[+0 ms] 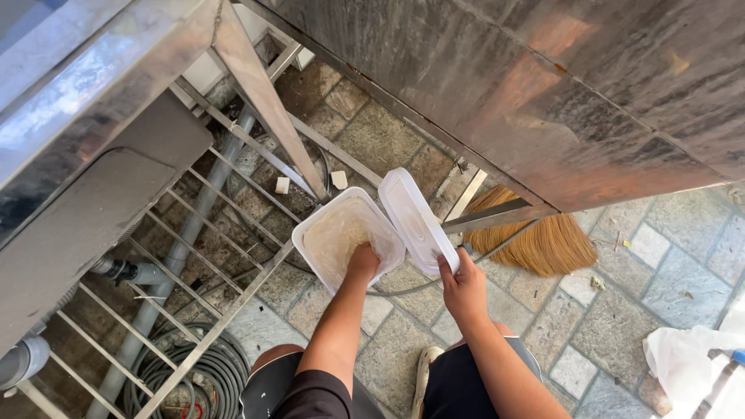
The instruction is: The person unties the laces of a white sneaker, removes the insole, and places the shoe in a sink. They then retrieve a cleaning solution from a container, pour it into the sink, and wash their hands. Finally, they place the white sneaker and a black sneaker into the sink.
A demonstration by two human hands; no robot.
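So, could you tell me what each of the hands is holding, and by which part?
The right hand holds the white lid by its lower edge. The left hand is inside the white square container; whether it grips anything cannot be told.

Both arms stretch forward and down; left hand (362, 260) is curled with fingers tucked under, right hand (464, 285) is raised a bit, fingers pinched shut, thumb up.

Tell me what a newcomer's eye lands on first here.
At centre, the left hand reaches into a square white container of pale food set on the low metal rack. Beside it, the right hand holds the white lid tilted up. A straw broom lies on the stone floor to the right, under the steel counter.
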